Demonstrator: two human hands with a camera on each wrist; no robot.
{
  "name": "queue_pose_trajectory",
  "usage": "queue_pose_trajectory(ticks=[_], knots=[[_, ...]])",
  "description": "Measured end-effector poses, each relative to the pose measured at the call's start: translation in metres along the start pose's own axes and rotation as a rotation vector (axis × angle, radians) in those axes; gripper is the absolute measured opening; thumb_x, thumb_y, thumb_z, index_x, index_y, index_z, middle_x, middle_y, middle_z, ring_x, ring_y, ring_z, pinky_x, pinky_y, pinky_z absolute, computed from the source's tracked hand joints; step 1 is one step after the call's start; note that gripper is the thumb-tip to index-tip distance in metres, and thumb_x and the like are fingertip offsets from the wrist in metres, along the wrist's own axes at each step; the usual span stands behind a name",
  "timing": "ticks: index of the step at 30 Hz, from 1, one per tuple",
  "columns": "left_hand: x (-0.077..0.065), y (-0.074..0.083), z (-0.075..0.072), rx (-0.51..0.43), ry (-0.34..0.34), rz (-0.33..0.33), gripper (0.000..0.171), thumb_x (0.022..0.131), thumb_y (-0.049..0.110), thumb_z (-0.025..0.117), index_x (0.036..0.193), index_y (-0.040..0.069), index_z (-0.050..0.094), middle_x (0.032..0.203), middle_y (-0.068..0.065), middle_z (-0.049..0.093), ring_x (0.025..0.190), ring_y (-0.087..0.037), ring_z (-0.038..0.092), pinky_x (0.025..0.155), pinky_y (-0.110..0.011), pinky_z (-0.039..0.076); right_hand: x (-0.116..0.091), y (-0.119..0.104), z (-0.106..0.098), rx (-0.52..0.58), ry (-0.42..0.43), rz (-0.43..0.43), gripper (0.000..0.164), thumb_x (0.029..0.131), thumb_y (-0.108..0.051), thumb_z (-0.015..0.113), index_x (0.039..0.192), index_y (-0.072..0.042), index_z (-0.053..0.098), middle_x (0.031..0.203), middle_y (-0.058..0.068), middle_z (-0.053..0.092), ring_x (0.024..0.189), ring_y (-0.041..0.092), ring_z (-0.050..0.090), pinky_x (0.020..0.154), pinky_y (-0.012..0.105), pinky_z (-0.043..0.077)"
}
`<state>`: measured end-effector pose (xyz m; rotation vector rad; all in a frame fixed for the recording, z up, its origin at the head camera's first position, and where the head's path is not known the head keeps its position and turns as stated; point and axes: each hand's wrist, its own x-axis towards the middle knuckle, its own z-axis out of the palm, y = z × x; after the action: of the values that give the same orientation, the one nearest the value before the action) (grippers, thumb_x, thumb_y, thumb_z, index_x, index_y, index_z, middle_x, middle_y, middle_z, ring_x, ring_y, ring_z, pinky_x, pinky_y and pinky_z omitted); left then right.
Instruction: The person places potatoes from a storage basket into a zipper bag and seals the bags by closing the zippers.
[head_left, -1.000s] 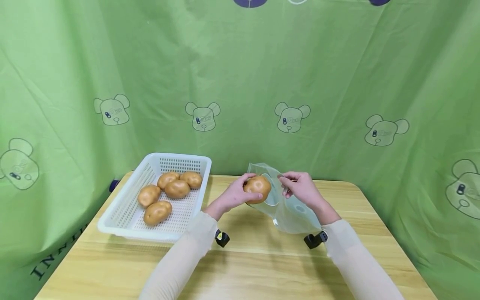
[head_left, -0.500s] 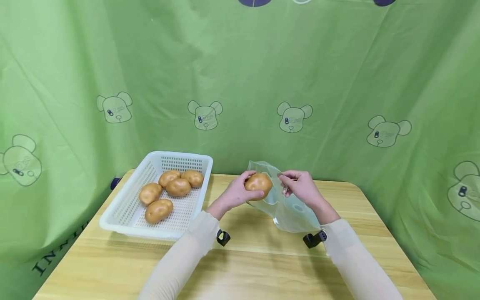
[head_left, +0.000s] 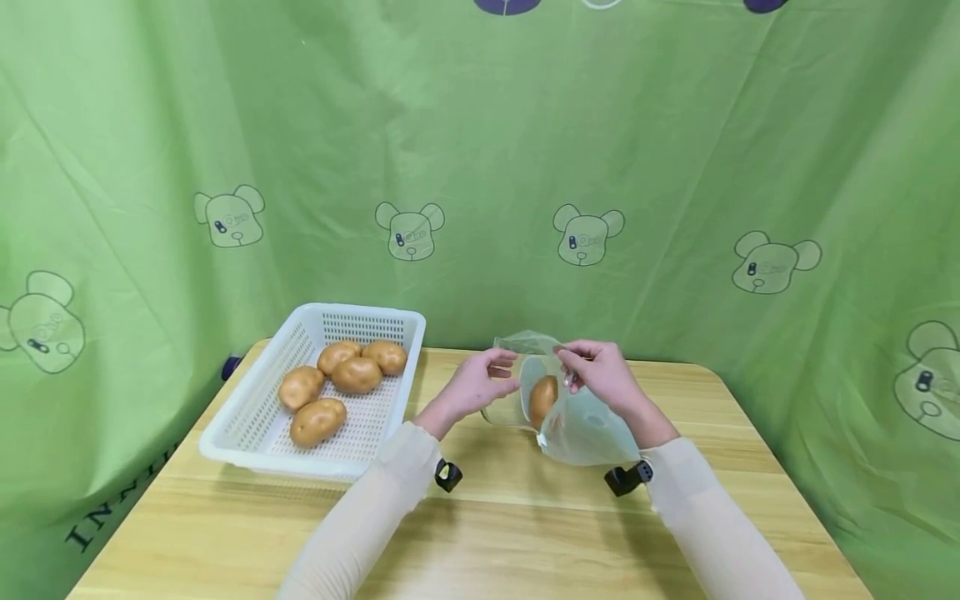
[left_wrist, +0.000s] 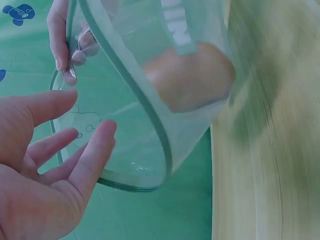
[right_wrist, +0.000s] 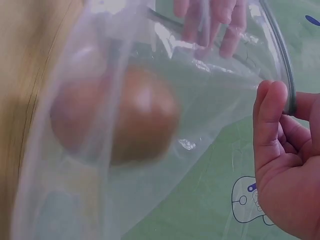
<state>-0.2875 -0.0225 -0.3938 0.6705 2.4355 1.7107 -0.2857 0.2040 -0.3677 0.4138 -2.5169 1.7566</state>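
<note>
A brown potato (head_left: 543,400) is inside a clear, greenish zip bag (head_left: 588,429), seen blurred through the plastic in both wrist views. My right hand (head_left: 600,375) pinches the bag's rim between thumb and fingers; in the right wrist view the fingertips (right_wrist: 272,97) press on the dark zip edge. At the bag's mouth, my left hand (head_left: 480,383) holds nothing, its fingers spread and slightly bent. The left wrist view has the left hand (left_wrist: 55,170) in front of the gaping opening, with the potato (left_wrist: 192,77) deeper in the bag.
On the left of the wooden table (head_left: 495,533) stands a white perforated basket (head_left: 247,417) with several potatoes (head_left: 317,422) in it. A green curtain (head_left: 480,150) with bear-head prints hangs behind and along both sides.
My left hand has let go of the potato, which has dropped into the bag. The right hand keeps its pinch on the rim, and the bag's near edge has shifted a little left.
</note>
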Motion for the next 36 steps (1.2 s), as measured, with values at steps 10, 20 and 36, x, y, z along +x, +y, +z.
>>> queue_pose_trajectory(ticks=[10,20,36], knots=[[-0.002,0.009,-0.017,0.026,-0.019,0.051,0.03,0.087,0.01,0.066,0.117,0.006,0.061,0.116,-0.012,0.062,0.102,-0.019,0.059,0.083,-0.027,0.051,-0.002,0.001,-0.002,0.035,0.011,-0.004,0.025,0.094,-0.01,0.057,0.108,0.009,0.063,0.078,0.028,0.058,0.053,0.011,0.056,0.049,0.025,0.052],[-0.019,0.024,-0.08,0.135,-0.102,0.077,0.034,0.088,0.013,0.065,0.12,0.003,0.057,0.115,-0.011,0.061,0.105,-0.023,0.057,0.092,-0.034,0.047,-0.003,0.001,-0.003,0.039,0.018,0.001,0.025,0.094,-0.01,0.058,0.108,0.01,0.063,0.074,0.019,0.059,0.053,0.011,0.056,0.049,0.025,0.052],[-0.037,-0.04,-0.175,0.381,-0.165,-0.012,0.035,0.084,0.009,0.068,0.116,0.0,0.058,0.113,-0.017,0.061,0.107,-0.035,0.055,0.096,-0.046,0.043,-0.005,-0.001,-0.007,0.018,0.026,-0.012,0.024,0.094,-0.009,0.058,0.107,0.01,0.064,0.074,0.02,0.059,0.052,0.011,0.055,0.049,0.025,0.052]])
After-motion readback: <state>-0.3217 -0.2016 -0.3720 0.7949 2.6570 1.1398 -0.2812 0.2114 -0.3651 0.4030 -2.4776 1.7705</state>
